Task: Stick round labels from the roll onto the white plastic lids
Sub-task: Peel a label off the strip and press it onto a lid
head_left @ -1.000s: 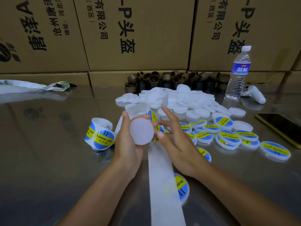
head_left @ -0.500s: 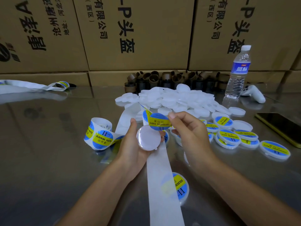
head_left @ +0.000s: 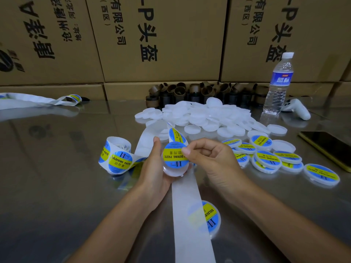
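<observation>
Head view: left hand [head_left: 153, 173] has its grip curled round the white lid [head_left: 173, 171] just above the counter [head_left: 57, 186] — right hand [head_left: 210, 160] pinches the soldering-paste label [head_left: 175, 156] by its edge, over the lid. Looks mid-stick; next I'd centre it and smooth it down.

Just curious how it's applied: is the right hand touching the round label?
Touching. The head view shows the right hand pinching the label at its edge, over the lid.
</observation>
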Motion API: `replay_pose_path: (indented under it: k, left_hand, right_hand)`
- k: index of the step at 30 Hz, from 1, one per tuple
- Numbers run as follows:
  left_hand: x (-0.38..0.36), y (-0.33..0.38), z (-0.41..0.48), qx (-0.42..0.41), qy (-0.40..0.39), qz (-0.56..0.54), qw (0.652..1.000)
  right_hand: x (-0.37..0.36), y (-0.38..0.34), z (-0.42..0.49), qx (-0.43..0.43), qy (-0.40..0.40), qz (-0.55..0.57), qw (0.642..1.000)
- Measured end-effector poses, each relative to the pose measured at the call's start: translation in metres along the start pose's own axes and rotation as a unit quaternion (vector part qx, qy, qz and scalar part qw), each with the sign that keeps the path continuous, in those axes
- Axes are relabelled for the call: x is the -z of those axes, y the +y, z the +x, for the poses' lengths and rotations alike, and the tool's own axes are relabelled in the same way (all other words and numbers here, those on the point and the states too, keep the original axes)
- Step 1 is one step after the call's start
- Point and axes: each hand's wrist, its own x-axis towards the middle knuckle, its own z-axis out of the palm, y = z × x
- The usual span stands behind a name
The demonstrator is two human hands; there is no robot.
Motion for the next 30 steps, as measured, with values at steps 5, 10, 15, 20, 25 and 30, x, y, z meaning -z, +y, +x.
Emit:
replay_pose_path:
  k: [5, 10, 15, 20, 25, 30]
  left_hand:
    - [0.0025, -0.0006, 0.0013, -0.004, 0.002, 0.011, 1.000]
    - [0.0029, -0.0023, 0.0028, -0.005, 0.009, 0.022, 1.000]
    - [0.0061, -0.0032, 0.0045, 0.001, -0.007, 0.038, 0.999]
    - [0.0060, -0.0028, 0.0043, -0.005, -0.010, 0.063, 0.998]
    - [0.0044, -0.0022, 0.0031, -0.005, -0.015, 0.061, 0.998]
    - [0.0058, -0.0041, 0.0043, -0.008, -0.025, 0.058, 0.998]
  right_hand:
    - [0.0011, 0.0017, 0.0009, 0.000, -0.003, -0.045, 0.999]
    - [0.0018, 0.0038, 0.0020, -0.003, 0.009, -0.061, 0.998]
    - [0.0019, 0.0053, 0.0020, -0.010, 0.016, -0.057, 0.998]
    - [0.0021, 0.0055, 0.0025, -0.010, 0.019, -0.058, 0.998]
    - [0.0011, 0.0067, 0.0025, -0.005, 0.027, -0.064, 0.998]
    - [0.0017, 0.0078, 0.0035, -0.006, 0.033, -0.068, 0.997]
